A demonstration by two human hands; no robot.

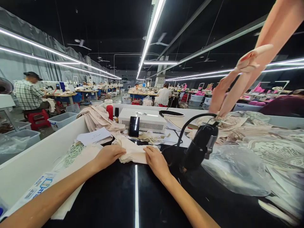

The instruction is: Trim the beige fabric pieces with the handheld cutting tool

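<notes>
My left hand and my right hand rest on a small stack of cream fabric pieces lying on the glossy black worktable. Each hand grips one side of the stack, fingers curled over its edges. A black handheld tool with a cable stands tilted just right of my right hand. Peach fabric straps hang from above at the upper right.
A white box unit and a black phone stand behind the stack. Folded beige garments, a paper sheet and white cord lie left. Clear plastic bags with lace pieces fill the right. Seated workers are at distant tables.
</notes>
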